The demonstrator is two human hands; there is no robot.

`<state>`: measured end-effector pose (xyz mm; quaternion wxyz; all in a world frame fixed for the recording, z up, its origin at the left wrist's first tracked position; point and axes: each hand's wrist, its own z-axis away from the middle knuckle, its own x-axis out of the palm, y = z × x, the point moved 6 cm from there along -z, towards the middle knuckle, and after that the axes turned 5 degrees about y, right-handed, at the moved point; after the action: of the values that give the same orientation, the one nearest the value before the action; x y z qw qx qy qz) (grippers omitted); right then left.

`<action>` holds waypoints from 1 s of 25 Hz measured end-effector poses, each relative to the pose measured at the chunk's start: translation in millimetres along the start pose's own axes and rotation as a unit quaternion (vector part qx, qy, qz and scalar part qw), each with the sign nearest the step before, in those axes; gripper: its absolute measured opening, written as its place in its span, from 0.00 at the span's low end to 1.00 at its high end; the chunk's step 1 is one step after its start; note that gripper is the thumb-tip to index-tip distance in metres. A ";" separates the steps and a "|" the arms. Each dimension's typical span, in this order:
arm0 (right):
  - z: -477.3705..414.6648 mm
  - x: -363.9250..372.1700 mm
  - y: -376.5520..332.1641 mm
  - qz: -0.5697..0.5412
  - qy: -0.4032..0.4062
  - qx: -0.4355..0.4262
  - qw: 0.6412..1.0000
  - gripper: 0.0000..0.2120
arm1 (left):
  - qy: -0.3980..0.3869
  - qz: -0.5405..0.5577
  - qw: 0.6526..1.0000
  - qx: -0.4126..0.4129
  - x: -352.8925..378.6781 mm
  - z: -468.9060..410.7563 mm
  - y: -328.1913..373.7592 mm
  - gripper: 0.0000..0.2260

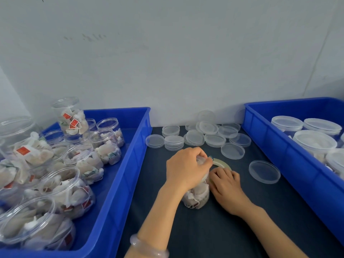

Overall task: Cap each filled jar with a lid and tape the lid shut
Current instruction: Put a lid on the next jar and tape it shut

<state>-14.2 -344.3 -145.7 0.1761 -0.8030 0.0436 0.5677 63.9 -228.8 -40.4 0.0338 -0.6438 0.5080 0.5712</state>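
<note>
A clear jar filled with white tea bags stands on the dark mat in the middle. My left hand grips its capped top from above, fingers curled over the lid. A roll of clear tape sits right beside the jar's top. My right hand holds this roll from below, pressed against the jar's right side. Loose clear lids lie in piles behind the jar.
The blue bin on the left holds several open filled jars. At the right, another blue bin holds capped jars. Single lids lie on the mat near the right bin. A wall rises behind.
</note>
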 end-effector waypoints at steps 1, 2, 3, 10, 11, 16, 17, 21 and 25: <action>0.2 -2.2 -1.8 -0.030 0.000 0.003 1.000 0.13 | 0.005 0.033 0.999 -0.001 -1.4 -0.1 -2.0 0.05; 0.8 -6.3 -3.4 -0.079 -0.003 0.010 0.997 0.15 | 0.016 0.093 0.995 -0.009 -3.0 -0.4 -5.8 0.03; 2.4 -11.6 -5.6 -0.165 -0.007 0.017 0.986 0.17 | 0.029 0.169 0.985 -0.030 -3.2 0.6 -11.5 0.04; 20.9 -44.2 -56.9 -0.400 0.022 0.043 0.915 0.46 | 0.082 0.478 0.850 -0.208 16.1 29.8 -45.5 0.08; 19.3 -48.5 -59.6 -0.358 0.054 0.057 0.930 0.46 | 0.072 0.481 0.849 -0.205 18.2 32.4 -47.0 0.10; 15.8 -72.1 -56.6 -0.340 0.126 0.063 0.930 0.37 | 0.016 0.505 0.846 -0.169 26.3 36.8 -48.6 0.21; 16.5 -81.4 -49.0 -0.365 0.155 0.073 0.915 0.37 | -0.001 0.508 0.843 -0.176 31.7 38.1 -50.6 0.21; 20.4 -151.5 1.3 -0.400 0.384 0.094 0.827 0.37 | -0.058 0.430 0.876 -0.209 54.8 45.0 -61.9 0.11; -5.2 -216.9 73.1 -0.320 0.562 0.146 0.748 0.43 | -0.093 0.358 0.909 -0.193 63.0 48.1 -61.0 0.10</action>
<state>-105.6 -442.4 39.8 0.4064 -0.9083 -0.0421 -0.0895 61.8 -208.2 -138.2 -0.2505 -0.3573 0.5788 0.6889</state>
